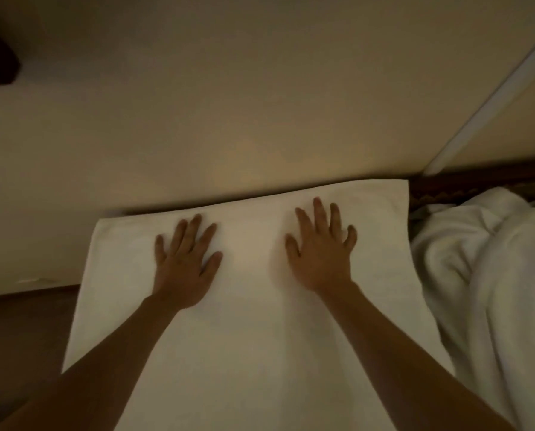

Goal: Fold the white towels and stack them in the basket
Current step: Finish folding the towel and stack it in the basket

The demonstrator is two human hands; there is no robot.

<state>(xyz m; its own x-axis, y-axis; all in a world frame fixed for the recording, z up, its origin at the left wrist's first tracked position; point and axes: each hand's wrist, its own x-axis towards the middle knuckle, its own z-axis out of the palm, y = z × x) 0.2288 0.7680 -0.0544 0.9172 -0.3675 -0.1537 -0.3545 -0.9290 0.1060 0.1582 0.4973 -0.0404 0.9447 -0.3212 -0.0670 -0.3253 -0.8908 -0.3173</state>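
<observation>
The left hand (182,259) lies flat, fingers spread, pressing the folded white towel (244,306); no grip is formed. The towel's long axis runs from the person toward the wall (228,104), its far edge touching it. The right hand (319,253) presses likewise, spread flat. Both are equally near. Unfolded towels (483,275) lie heaped just right of the towel.

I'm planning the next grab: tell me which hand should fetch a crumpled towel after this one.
Right. The right hand lies flat on the spread towel nearer the crumpled towel pile at its right edge; the left hand would probably have to cross over.
</observation>
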